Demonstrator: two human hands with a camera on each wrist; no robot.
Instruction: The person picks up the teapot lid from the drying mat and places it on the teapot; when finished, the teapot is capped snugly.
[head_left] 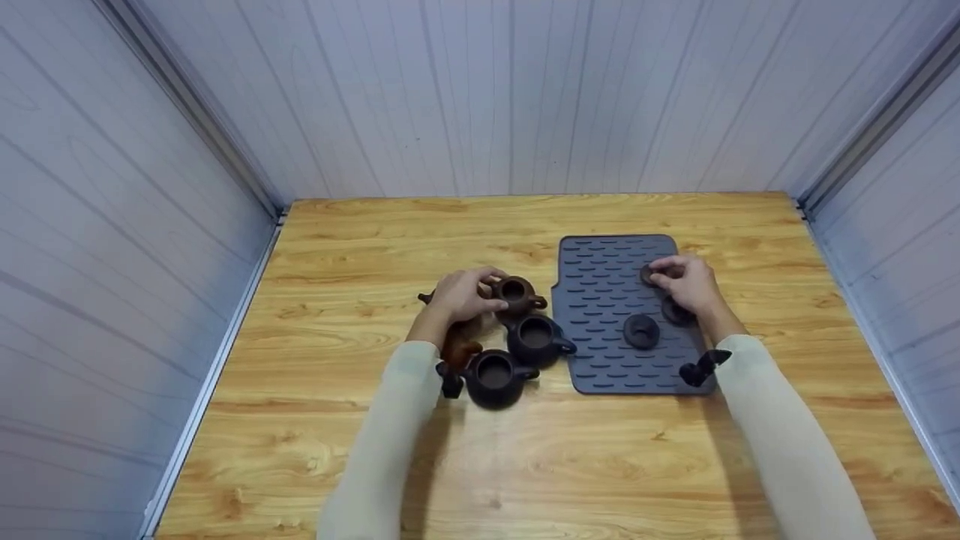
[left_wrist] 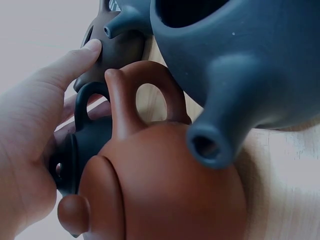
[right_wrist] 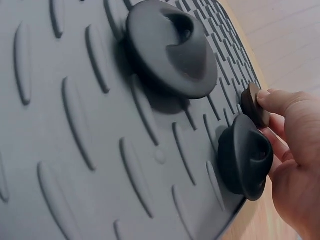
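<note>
My left hand (head_left: 461,295) grips a small lidless brown teapot (head_left: 514,304), its thumb on the pot's side. Below that hand sits a reddish-brown teapot (left_wrist: 175,175) with its lid on, and beside it a black lidded teapot (left_wrist: 95,132) is partly hidden. Two dark lidless teapots, one in the middle (head_left: 534,352) and one nearer the front (head_left: 495,390), stand close by. On the right, my right hand (head_left: 690,285) pinches a small brown lid (right_wrist: 255,105) over the grey mat (head_left: 600,379). Two dark lids, one round (head_left: 642,332) and one under the hand (right_wrist: 245,157), lie on the mat.
The wooden table (head_left: 330,300) carries everything. White panel walls (head_left: 465,97) close it in at the back and both sides. The teapots crowd together, left of the mat, with spouts and handles nearly touching.
</note>
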